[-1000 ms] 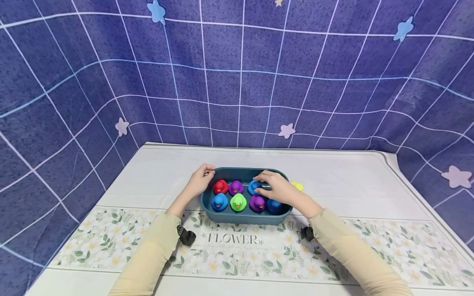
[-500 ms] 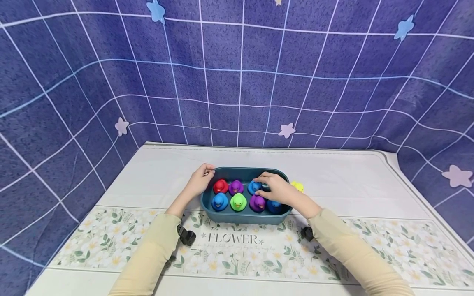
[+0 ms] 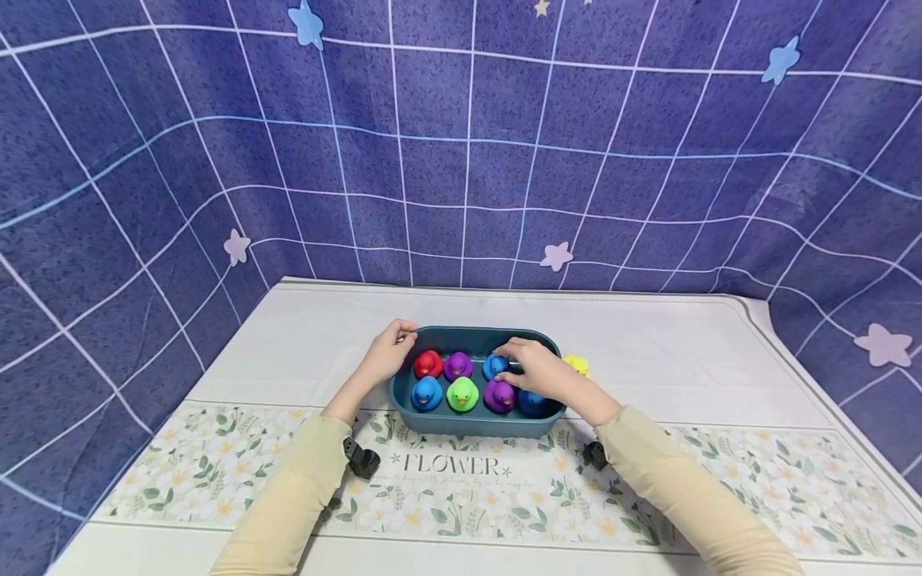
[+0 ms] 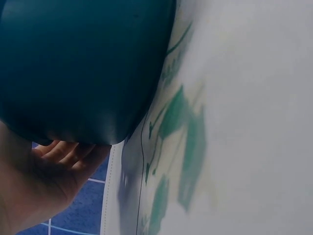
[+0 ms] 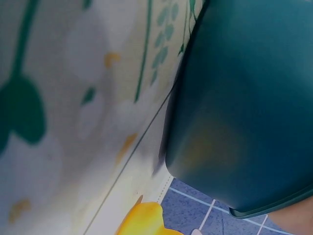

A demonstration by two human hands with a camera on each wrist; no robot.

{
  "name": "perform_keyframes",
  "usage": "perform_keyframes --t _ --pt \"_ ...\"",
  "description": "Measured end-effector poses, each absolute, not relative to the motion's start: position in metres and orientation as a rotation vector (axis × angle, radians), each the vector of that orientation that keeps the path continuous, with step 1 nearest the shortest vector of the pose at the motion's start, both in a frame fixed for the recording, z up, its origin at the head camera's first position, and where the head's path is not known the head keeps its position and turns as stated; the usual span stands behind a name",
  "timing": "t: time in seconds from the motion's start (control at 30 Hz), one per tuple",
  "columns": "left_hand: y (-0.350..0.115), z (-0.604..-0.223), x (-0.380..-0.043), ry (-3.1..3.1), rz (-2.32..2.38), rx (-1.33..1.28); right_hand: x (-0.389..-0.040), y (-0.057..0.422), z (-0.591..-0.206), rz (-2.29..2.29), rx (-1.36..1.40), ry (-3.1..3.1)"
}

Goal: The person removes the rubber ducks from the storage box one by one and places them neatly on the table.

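Note:
In the head view, a dark teal oblong tub (image 3: 471, 426) holds two rows of rubber ducks. My left hand (image 3: 387, 352) grips its left end near the back corner; the left wrist view shows the fingers (image 4: 73, 154) against the tub's outer wall. My right hand (image 3: 540, 370) reaches over the right side, with fingertips and thumb on either side of a light blue rubber duck (image 3: 494, 367) in the back row. Left of that one sit a purple duck (image 3: 458, 366) and a red duck (image 3: 428, 364). In the right wrist view, the tub wall hides most of this hand.
The front row has a blue duck (image 3: 426, 394), a green duck (image 3: 463, 394), a purple duck (image 3: 499, 395) and a darker blue duck (image 3: 531, 402). A yellow duck (image 3: 577, 365) stands outside the tub's right end. A starry curtain (image 3: 468, 160) surrounds the flower-printed table cover (image 3: 461, 512).
My right thumb has shifted slightly toward the front, showing more of the light blue duck. The left hand and the tub have stayed in place.

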State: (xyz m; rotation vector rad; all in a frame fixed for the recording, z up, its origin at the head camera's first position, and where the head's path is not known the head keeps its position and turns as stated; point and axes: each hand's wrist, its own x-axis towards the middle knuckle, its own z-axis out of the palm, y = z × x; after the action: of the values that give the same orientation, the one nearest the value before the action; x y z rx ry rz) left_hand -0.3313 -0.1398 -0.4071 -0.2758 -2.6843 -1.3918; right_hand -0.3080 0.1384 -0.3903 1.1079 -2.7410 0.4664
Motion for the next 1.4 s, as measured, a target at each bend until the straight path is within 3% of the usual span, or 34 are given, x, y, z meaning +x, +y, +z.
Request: perform_keyframes --t 1.4 --pt "-0.14 -0.411 -0.334 -2.675 -1.373 -0.288 -0.289 0.177 -0.37 0.661 1.108 -2.564"
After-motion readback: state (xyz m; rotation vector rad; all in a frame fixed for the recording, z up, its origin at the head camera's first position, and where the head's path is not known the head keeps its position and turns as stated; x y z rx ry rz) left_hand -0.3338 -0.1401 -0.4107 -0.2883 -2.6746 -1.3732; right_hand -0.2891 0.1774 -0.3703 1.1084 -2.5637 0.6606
